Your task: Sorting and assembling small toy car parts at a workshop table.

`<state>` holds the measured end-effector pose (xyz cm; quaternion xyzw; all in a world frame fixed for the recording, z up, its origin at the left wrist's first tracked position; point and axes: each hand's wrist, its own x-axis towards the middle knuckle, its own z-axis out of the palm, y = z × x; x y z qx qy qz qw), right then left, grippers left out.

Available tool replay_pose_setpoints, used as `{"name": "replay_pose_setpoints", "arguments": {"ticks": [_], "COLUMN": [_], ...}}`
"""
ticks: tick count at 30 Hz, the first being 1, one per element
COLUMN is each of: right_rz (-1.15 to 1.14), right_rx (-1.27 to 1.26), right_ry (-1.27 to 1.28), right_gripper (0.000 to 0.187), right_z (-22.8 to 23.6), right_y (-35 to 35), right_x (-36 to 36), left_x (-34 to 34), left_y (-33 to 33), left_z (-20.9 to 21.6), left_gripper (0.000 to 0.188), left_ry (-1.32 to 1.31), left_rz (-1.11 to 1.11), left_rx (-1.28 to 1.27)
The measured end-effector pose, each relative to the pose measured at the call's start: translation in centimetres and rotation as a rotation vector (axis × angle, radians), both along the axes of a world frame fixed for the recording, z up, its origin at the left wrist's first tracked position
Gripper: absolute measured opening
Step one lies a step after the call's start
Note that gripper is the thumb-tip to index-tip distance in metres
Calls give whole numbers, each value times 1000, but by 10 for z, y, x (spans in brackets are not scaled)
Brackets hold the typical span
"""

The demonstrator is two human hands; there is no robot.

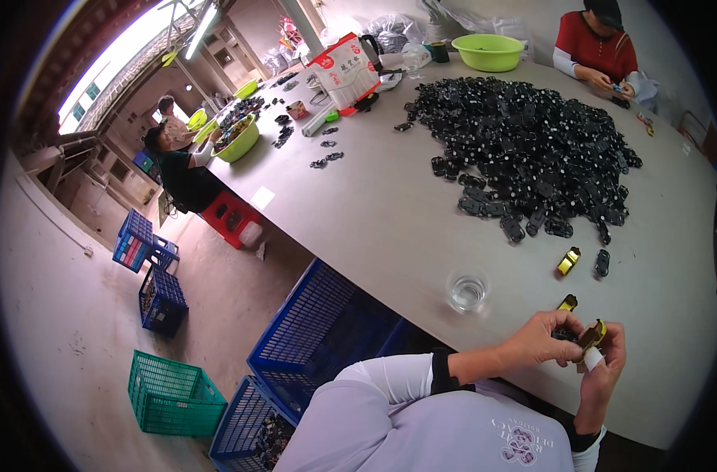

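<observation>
Over the near edge of the table, my left hand [546, 340] is closed with a small black toy car base [564, 333] between its fingertips. My right hand [605, 370] grips a gold-yellow toy car shell [594, 335], its dark hollow side showing; white tape or cloth wraps one of its fingers. The two pieces are close together; whether they touch I cannot tell. Just beyond my fingers lies a second gold car shell [568, 302], partly hidden. Farther off, another gold car shell [569, 261] sits beside a single black car base [602, 263].
A big heap of black car bases [524, 149] covers the middle of the table [374, 212]. A clear cup of water [468, 293] stands left of my hands. Plastic crates [311, 322] are by the near edge. Opposite, a person in red [602, 47] works near a green basin [488, 53].
</observation>
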<state>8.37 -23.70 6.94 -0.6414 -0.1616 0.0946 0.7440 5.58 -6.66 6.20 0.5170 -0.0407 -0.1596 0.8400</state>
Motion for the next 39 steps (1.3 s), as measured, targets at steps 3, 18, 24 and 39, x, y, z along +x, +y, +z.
{"name": "replay_pose_setpoints", "arguments": {"ticks": [3,18,24,39], "right_rz": [-81,27,34,28], "right_rx": [75,236,-13,-71], "right_ry": [48,76,-219,-245], "right_gripper": [27,31,34,33], "right_z": [7,23,24,19], "right_y": [9,5,4,7], "right_x": [-6,15,11,6], "left_x": [1,8,7,7], "left_y": [-1,26,24,23], "left_z": [-21,-2,-3,0], "left_gripper": [50,39,45,43], "left_ry": [-211,-11,13,19], "left_rz": [97,149,119,97], "left_rx": [164,-177,-204,-217]}}
